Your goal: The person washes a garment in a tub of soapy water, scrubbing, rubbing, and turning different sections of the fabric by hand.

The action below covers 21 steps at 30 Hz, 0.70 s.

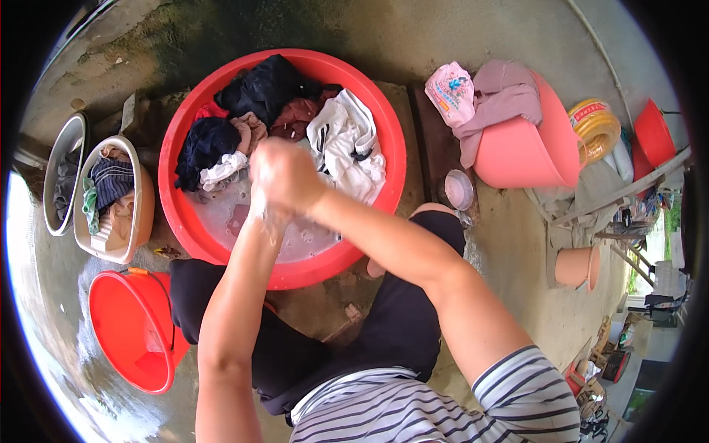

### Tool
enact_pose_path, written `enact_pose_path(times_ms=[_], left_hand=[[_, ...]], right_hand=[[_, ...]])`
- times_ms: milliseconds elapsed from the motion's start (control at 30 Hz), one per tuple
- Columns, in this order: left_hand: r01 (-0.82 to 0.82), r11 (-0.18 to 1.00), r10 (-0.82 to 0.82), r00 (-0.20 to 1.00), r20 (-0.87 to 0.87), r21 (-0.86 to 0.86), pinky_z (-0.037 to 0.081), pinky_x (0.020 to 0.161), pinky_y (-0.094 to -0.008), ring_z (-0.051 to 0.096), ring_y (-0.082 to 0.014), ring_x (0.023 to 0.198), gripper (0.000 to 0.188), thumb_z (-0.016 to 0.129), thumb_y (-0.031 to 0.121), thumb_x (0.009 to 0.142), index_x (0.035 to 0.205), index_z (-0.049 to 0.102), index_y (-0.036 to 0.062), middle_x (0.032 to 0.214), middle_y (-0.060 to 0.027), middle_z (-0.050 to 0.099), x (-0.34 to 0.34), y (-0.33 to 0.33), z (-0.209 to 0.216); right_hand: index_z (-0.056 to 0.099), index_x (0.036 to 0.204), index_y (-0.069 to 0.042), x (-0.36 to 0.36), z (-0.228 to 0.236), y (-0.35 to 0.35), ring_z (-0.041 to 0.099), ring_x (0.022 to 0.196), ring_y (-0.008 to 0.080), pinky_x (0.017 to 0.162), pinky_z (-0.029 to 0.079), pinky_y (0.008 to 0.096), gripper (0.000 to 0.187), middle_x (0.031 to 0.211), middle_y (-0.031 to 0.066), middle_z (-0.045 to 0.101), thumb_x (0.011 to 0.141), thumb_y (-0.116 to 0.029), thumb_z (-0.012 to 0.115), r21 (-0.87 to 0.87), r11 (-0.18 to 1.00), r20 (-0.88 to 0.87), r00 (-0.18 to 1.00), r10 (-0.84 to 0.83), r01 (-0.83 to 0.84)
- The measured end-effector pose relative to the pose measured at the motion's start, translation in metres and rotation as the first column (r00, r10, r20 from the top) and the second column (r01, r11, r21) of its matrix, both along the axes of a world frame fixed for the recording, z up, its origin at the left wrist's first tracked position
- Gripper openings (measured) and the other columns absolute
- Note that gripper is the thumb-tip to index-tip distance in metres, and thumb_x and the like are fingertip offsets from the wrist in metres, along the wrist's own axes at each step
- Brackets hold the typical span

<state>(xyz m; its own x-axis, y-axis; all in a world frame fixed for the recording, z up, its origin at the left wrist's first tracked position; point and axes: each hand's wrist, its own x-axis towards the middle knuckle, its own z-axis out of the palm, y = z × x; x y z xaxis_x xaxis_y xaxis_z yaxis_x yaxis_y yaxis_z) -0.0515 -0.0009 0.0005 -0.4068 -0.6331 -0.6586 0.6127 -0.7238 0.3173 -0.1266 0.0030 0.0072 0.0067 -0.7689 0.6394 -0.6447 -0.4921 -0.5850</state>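
Observation:
My two hands meet above the suds in a wide red basin (171, 148), both smeared by motion. My left hand (267, 164) looks closed and has foam on its wrist. Pressed against it, my right hand (299, 184) also looks closed. What they grip between them, if anything, is hidden. Beside my left hand lies a small white cloth (224, 171) on a dark navy garment (203, 148). A white garment with dark trim (347, 140) rests along the basin's right side. Black clothing (262, 85) and a maroon cloth (297, 117) are heaped at the far side.
A red bucket (122, 332) tilts at near left. Beyond it stand a peach tub of clothes (140, 214) and a grey-white oval basin (53, 199). To the right are a pink tub (524, 151) draped with a mauve cloth (502, 100), a pink packet (450, 92) and a metal bowl (459, 190).

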Motion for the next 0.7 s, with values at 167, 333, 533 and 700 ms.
enact_pose_path(times_ms=[167,333,533,700], left_hand=[[-0.009,0.987,0.021,0.997,0.077,-0.163,0.049,0.060,-0.0334,0.058,-0.0197,0.067,0.022,0.044,0.020,0.078,0.090,0.055,0.0043,0.079,-0.0064,0.059,0.009,-0.015,-0.006],[0.011,0.993,-0.019,0.997,-0.073,-0.117,0.046,0.050,-0.0328,0.054,-0.0196,0.060,0.015,0.051,0.021,0.080,0.086,0.054,0.0074,0.069,-0.0030,0.055,0.025,-0.039,-0.046],[-0.104,0.957,0.156,0.971,0.179,-0.270,0.042,0.052,-0.0270,0.047,-0.0136,0.057,0.019,0.052,0.023,0.084,0.072,0.052,0.0081,0.064,-0.0006,0.048,0.061,-0.074,-0.038],[-0.063,0.936,0.178,0.933,0.311,-0.347,0.044,0.057,-0.0319,0.047,-0.0165,0.057,0.031,0.047,0.035,0.085,0.070,0.047,0.0083,0.060,-0.0029,0.045,0.046,-0.058,-0.028]], right_hand=[[0.051,0.067,-0.003,0.006,-0.006,-0.025,0.051,0.059,0.0311,0.055,0.041,0.0382,0.011,0.061,0.0125,0.050,0.072,-0.012,0.052,0.080,0.992,0.268,0.956,-0.117,0.098],[0.043,0.060,-0.006,-0.001,0.004,-0.032,0.048,0.052,0.0302,0.047,0.038,0.0356,0.016,0.057,0.0130,0.049,0.071,-0.011,0.054,0.130,0.986,0.157,0.980,-0.122,0.102],[0.045,0.107,-0.008,-0.005,0.032,-0.022,0.056,0.076,0.0199,0.066,0.043,0.0298,0.057,0.084,0.0160,0.056,0.070,-0.048,0.062,0.609,0.724,0.316,0.936,0.153,-0.324],[0.058,0.080,-0.006,-0.039,0.010,-0.017,0.059,0.064,0.0270,0.056,0.045,0.0352,0.017,0.069,0.0134,0.059,0.068,-0.018,0.057,0.531,0.846,0.261,0.960,-0.104,-0.053]])
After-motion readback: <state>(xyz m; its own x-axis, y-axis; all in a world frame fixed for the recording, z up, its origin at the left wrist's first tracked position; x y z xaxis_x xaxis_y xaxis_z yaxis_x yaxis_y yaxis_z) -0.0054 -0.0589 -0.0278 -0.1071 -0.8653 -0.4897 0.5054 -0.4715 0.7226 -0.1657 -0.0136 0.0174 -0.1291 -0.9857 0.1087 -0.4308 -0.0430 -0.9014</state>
